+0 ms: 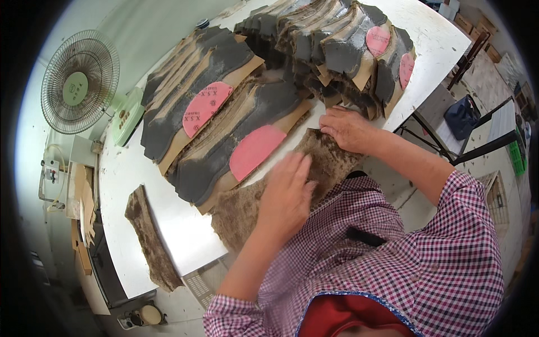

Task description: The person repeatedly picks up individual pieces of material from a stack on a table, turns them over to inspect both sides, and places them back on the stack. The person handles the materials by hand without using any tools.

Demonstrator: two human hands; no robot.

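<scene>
A brown, furry piece of material (323, 160) lies along the near edge of the white table, in front of my body. My right hand (345, 129) is closed on its far right corner, fingers pinched over the edge. Over the middle of the same piece is my left hand (286, 194), smeared by motion, so its grip is unclear. Just beyond lie stacks of shaped, layered pieces (224, 129), dark grey and tan with furry edges. Pink half-round patches (257, 150) sit on some of them. A narrow furry strip (151, 238) rests alone at the table's left edge.
The white table (191, 244) carries another overlapping stack (342, 45) at its far side. A fan (78, 84) stands on the left. To the right are a dark blue bag (462, 117) and a dark-framed chair (485, 135).
</scene>
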